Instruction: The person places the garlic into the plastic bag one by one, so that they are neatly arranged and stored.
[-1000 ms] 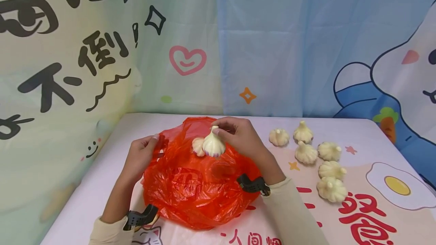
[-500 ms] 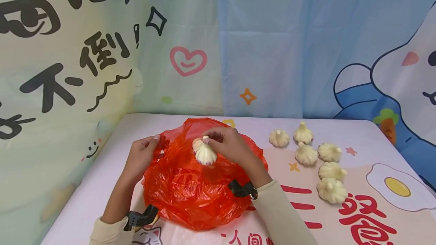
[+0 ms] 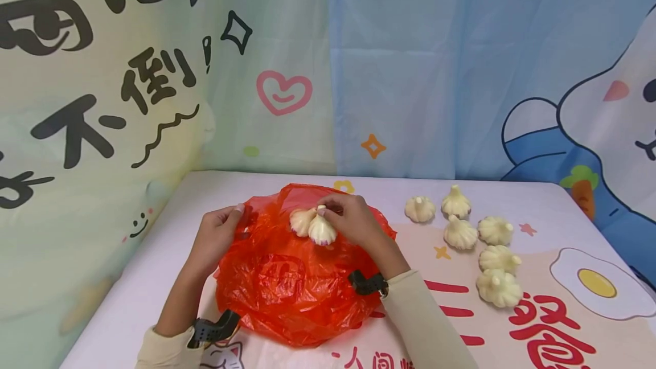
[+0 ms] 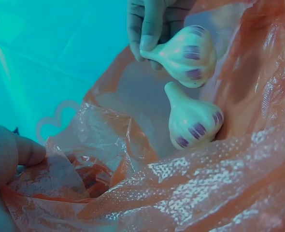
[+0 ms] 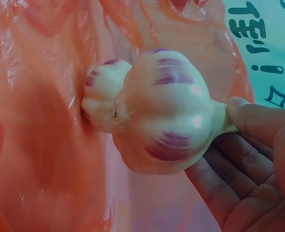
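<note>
My right hand (image 3: 348, 218) pinches a white garlic bulb (image 5: 164, 113) by its stem, over the mouth of a red plastic bag (image 3: 292, 289). Purple streaks mark the bulb's lower part. A second garlic bulb (image 4: 195, 121) lies in the bag's opening, close beside the held one, its stem pointing up in the left wrist view. At the bag's left edge, my left hand (image 3: 217, 235) grips the thin plastic between thumb and fingers, keeping that side raised. In the right wrist view the held bulb partly covers the second one.
Several pale garlic bulbs (image 3: 460, 232) stand in a loose group on the right of the table. The printed table cover (image 3: 528, 226) shows a fried egg and red characters. A patterned curtain (image 3: 400, 73) hangs behind the table's far edge.
My right hand has carried the garlic bulb left and down over the bag, then slightly back right, beside the second bulb. The left hand keeps its grip on the bag.
</note>
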`<state>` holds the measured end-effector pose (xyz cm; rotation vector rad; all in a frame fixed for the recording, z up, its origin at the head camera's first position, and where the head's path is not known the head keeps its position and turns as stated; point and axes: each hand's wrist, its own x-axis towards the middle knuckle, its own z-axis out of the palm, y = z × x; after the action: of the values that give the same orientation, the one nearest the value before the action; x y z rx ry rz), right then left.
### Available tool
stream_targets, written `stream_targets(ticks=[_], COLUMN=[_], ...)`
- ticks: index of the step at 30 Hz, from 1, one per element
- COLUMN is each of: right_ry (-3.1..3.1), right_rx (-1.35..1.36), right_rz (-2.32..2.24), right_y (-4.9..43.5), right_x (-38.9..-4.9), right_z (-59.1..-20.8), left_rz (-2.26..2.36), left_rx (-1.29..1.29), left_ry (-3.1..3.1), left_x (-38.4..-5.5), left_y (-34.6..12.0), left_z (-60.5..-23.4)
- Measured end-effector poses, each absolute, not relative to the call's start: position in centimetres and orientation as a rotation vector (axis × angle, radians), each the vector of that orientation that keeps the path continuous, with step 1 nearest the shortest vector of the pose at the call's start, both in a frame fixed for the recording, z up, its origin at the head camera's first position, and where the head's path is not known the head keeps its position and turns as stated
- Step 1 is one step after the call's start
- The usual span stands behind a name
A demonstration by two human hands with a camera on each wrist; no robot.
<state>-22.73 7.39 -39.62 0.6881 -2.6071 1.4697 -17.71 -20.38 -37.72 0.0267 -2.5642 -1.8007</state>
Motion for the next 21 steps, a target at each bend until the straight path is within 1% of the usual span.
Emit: stream_targets(ticks=[9,21], right_ry=[-2.781,-2.814], right_rx=[0.654,0.521], right_rz=[1.288,1.223], right_y=[7.2,7.0], right_x=[-23.7,-24.4], right_z=[-40.1,-40.9], left_rz=[-1.811,-1.791], left_rx=[0.009,0.008], left_ry=[-2.563,-2.576], left_x=[-17.7,-17.7], left_y=[-20.2,-20.0], left_z=[-37.8,-38.0])
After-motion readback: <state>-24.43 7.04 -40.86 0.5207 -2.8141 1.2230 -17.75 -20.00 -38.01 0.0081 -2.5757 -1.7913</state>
